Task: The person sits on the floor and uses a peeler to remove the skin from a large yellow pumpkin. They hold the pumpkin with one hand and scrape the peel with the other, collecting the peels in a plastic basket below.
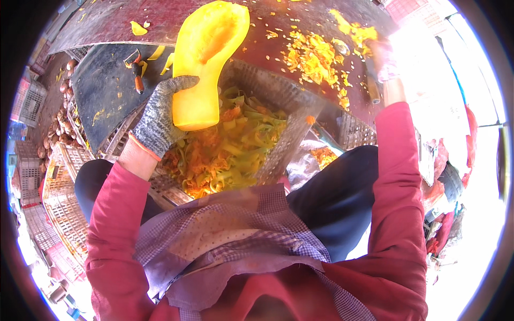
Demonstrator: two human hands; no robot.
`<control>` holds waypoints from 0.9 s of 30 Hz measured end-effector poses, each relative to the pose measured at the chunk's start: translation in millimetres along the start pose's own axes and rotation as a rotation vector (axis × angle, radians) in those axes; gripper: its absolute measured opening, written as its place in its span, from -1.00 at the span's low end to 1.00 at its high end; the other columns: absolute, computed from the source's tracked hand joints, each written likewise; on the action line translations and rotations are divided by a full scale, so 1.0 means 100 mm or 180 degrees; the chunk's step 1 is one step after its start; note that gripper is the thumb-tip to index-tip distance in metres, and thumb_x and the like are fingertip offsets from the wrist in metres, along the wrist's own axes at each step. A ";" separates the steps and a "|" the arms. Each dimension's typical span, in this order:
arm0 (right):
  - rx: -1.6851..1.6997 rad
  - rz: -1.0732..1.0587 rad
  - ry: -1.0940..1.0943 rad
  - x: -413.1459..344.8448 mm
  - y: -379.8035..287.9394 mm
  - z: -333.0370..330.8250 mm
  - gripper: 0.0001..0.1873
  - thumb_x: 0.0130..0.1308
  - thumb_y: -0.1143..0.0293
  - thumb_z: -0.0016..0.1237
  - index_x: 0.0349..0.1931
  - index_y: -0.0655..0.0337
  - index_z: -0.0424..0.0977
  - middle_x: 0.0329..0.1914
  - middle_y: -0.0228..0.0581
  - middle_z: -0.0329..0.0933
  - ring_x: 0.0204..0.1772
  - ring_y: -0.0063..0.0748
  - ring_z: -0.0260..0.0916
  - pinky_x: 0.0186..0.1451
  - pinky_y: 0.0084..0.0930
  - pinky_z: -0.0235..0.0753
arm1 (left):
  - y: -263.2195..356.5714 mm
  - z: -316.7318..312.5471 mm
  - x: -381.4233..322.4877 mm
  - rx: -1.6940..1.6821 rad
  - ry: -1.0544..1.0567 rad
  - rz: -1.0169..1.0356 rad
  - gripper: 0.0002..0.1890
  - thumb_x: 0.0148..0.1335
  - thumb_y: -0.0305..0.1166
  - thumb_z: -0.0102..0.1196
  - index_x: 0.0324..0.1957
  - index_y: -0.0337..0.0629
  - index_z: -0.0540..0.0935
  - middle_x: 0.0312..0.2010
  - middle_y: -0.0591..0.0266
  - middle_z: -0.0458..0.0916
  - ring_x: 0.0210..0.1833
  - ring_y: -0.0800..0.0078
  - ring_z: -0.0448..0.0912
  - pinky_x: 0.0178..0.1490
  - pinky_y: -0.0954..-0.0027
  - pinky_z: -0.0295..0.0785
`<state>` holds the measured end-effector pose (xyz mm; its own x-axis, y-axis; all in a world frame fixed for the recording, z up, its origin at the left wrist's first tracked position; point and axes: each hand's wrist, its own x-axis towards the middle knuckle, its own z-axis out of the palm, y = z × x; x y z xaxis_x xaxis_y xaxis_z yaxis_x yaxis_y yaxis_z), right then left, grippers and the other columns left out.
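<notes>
My left hand [162, 114], in a grey knitted glove, grips the narrow end of a peeled, halved butternut-type squash [200, 86]. Its hollowed seed cavity faces up. Below it, a plastic crate [277, 152] holds green-yellow peel strips [241, 140] and orange pulp. At the upper right, my right hand [386, 64] is blurred and washed out by glare beside stringy squash pulp [355, 32]; whether it holds any is unclear. A tool with a wooden handle [373, 89] lies just under that hand. A heap of pulp and seeds [311, 58] sits on the reddish board.
A peeler [137, 70] with a wooden handle rests on a dark board [108, 88] at the left, near some peel pieces. The reddish tabletop [261, 48] bears scattered seeds. Plastic crates [64, 192] and brown bulbs or roots [60, 124] stand farther left. Strong glare covers the right side.
</notes>
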<state>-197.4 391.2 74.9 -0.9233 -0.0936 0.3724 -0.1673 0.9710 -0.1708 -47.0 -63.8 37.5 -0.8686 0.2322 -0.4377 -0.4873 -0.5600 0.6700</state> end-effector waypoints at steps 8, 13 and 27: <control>0.0478 0.0857 -0.1309 0.05 -0.62 0.31 -0.31 0.07 0.13 0.09 0.19 0.27 0.29 0.07 0.03 0.46 0.07 -0.12 0.45 0.08 -0.42 0.45 | 0.01 -0.02 0.02 0.0017 0.0036 0.0013 -0.60 0.04 -0.40 0.16 -0.03 -0.26 0.48 -0.22 0.15 0.60 -0.22 0.30 0.61 -0.11 0.27 0.55; -0.0687 0.0397 -0.1125 0.05 -0.75 0.56 -0.62 0.12 0.11 0.04 -0.26 0.28 0.56 -0.18 0.04 0.57 -0.06 -0.11 0.51 0.00 -0.34 0.46 | 0.00 -0.05 0.05 -0.0100 -0.0078 -0.0055 -0.60 0.04 -0.41 0.17 -0.03 -0.25 0.49 -0.22 0.15 0.60 -0.21 0.30 0.61 -0.11 0.28 0.55; 0.0265 -0.0100 -0.0080 -0.07 -0.29 -0.07 -0.68 0.25 0.22 -0.11 -0.21 0.28 0.56 -0.12 -0.03 0.54 -0.03 -0.07 0.42 0.06 -0.35 0.41 | 0.02 -0.04 0.01 -0.0015 -0.0260 0.0135 -0.63 0.06 -0.42 0.15 -0.05 -0.28 0.49 -0.24 0.12 0.61 -0.23 0.29 0.61 -0.13 0.28 0.56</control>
<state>-184.1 365.4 83.4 -0.9254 -0.1304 0.3559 -0.2237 0.9459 -0.2349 -48.4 -67.5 35.6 -0.8930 0.2722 -0.3584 -0.4496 -0.5743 0.6841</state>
